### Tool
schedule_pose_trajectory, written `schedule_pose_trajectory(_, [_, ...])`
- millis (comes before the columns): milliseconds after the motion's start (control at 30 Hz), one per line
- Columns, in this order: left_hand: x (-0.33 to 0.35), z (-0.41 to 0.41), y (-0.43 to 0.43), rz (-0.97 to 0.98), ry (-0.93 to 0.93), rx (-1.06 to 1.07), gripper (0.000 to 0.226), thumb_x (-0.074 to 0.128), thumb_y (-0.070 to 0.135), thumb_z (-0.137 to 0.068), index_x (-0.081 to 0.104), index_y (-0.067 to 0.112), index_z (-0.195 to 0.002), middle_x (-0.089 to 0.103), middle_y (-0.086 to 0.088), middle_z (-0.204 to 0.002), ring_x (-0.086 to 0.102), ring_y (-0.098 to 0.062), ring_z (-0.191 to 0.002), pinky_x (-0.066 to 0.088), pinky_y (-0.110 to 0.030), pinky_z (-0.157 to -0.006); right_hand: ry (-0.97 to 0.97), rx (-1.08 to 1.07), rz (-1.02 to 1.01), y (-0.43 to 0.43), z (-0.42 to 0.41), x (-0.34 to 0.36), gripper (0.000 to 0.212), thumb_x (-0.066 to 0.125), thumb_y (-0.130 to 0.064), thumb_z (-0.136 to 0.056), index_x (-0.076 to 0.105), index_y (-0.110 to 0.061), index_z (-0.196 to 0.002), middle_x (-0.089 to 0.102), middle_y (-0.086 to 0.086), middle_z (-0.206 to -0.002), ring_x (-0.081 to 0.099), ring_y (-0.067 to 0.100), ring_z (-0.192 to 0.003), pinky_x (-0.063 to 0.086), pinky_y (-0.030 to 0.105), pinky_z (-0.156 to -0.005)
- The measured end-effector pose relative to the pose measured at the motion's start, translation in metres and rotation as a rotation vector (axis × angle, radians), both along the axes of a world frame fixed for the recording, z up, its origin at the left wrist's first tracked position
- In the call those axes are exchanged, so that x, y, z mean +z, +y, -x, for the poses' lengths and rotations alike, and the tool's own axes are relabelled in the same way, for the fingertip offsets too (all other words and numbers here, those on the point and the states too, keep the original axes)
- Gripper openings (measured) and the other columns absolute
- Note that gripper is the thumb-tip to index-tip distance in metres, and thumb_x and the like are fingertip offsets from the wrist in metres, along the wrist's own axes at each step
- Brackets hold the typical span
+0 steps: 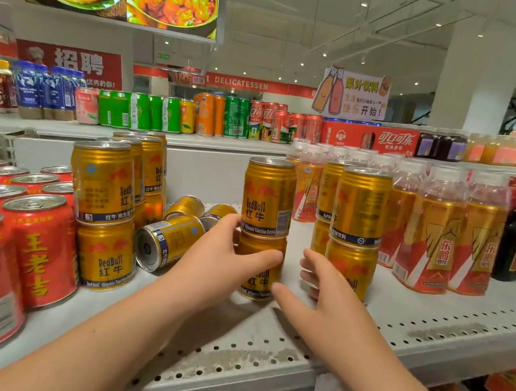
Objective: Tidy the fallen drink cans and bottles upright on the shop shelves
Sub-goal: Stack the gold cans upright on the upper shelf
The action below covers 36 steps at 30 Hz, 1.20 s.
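Shelf (258,343) bare toward front edge; left hand (221,258) grips lower gold can (258,280); right hand (326,290) spread, empty, beside.

Left hand (224,258) grips lower gold aluminium Red Bull can (262,245) of a two-can stack. Right hand (325,296), fingers spread, just beside it. Toppled gold cans (169,240) lie on perforated white metal shelf (257,350).
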<state>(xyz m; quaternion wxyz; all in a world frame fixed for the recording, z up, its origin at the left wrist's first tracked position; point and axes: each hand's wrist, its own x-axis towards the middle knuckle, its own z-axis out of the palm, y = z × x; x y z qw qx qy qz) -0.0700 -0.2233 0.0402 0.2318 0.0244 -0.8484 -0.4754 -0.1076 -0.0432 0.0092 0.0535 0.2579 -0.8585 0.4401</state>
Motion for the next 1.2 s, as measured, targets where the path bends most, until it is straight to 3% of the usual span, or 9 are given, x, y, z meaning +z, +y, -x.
schedule_pose_trajectory(233, [0.006,0.028,0.013,0.01,-0.059,0.073,0.063,0.084,0.053,-0.073,0.054,0.034,-0.125,0.069,0.019,-0.11,0.066,0.003,-0.097,0.052,-0.018,-0.075,0.004,0.053,-0.008,0.013,0.014,-0.001,0.076,0.059,-0.056,-0.09,0.02,-0.042,-0.154,0.034,-0.023,-0.152,0.041,0.002,-0.136,0.044,0.037,-0.109])
schedule_pose_trajectory(333, [0.009,0.039,0.023,0.009,-0.066,0.085,0.058,0.084,0.053,-0.073,0.056,0.037,-0.122,0.07,0.019,-0.109,0.067,0.004,-0.096,0.051,-0.015,-0.072,-0.027,0.114,0.002,0.023,0.021,0.001,0.055,0.058,-0.056,-0.089,0.025,-0.07,-0.131,0.036,-0.051,-0.119,0.049,-0.013,-0.111,0.048,0.024,-0.092])
schedule_pose_trajectory(400, [0.01,0.049,0.031,-0.011,-0.078,0.105,0.06,0.085,0.052,-0.073,0.057,0.035,-0.123,0.07,0.016,-0.11,0.068,0.0,-0.098,0.054,-0.02,-0.076,-0.06,0.152,-0.01,0.03,0.027,0.002,0.045,0.056,-0.057,-0.088,0.024,-0.076,-0.113,0.032,-0.058,-0.102,0.049,-0.018,-0.1,0.044,0.018,-0.083])
schedule_pose_trajectory(500, [0.009,0.066,0.045,-0.033,-0.079,0.156,0.06,0.086,0.05,-0.073,0.058,0.033,-0.123,0.069,0.015,-0.109,0.068,0.0,-0.096,0.054,-0.022,-0.076,-0.023,0.247,-0.012,0.045,0.043,0.001,0.067,0.053,-0.06,-0.086,0.017,-0.057,-0.143,0.033,-0.042,-0.133,0.042,-0.009,-0.125,0.043,0.028,-0.103])
schedule_pose_trajectory(600, [0.009,0.075,0.055,-0.021,-0.065,0.196,0.06,0.084,0.051,-0.073,0.058,0.034,-0.124,0.069,0.017,-0.108,0.068,0.004,-0.092,0.052,-0.016,-0.07,-0.006,0.301,-0.048,0.061,0.058,0.001,0.075,0.051,-0.06,-0.089,0.015,-0.045,-0.153,0.026,-0.028,-0.154,0.034,-0.003,-0.138,0.037,0.032,-0.113])
schedule_pose_trajectory(800, [0.011,0.052,0.049,0.01,-0.086,0.201,0.079,0.08,0.062,-0.068,0.052,0.037,-0.138,0.069,0.014,-0.118,0.067,0.004,-0.105,0.053,-0.023,-0.092,0.073,0.43,-0.059,0.071,0.062,0.003,0.066,0.051,-0.06,-0.092,0.018,-0.052,-0.149,0.025,-0.037,-0.142,0.032,-0.007,-0.134,0.034,0.024,-0.108])
schedule_pose_trajectory(900, [0.007,0.02,0.026,0.392,0.013,0.407,0.068,0.063,0.073,-0.082,0.048,0.041,-0.139,0.061,0.021,-0.125,0.059,0.004,-0.112,0.049,-0.023,-0.092,0.102,0.515,-0.038,0.061,0.056,0.01,0.059,0.051,-0.06,-0.091,0.024,-0.055,-0.143,0.029,-0.039,-0.136,0.036,-0.011,-0.128,0.036,0.021,-0.102])
schedule_pose_trajectory(1000, [0.005,-0.008,-0.003,0.898,0.057,0.628,0.051,0.058,0.052,-0.093,0.056,0.024,-0.136,0.06,0.004,-0.128,0.058,-0.02,-0.117,0.05,-0.041,-0.096,0.197,0.567,0.003,0.038,0.052,0.018,0.054,0.052,-0.053,-0.094,0.032,-0.049,-0.143,0.038,-0.029,-0.138,0.038,-0.009,-0.125,0.034,0.017,-0.097])
schedule_pose_trajectory(1200, [-0.007,-0.019,-0.024,1.136,-0.286,0.747,0.063,0.068,0.048,-0.086,0.058,0.009,-0.134,0.062,-0.013,-0.129,0.059,-0.034,-0.116,0.049,-0.047,-0.094,0.328,0.595,-0.041,-0.03,0.053,0.043,0.04,0.053,-0.031,-0.097,0.046,-0.027,-0.136,0.05,-0.004,-0.128,0.05,0.011,-0.114,0.045,0.028,-0.094])
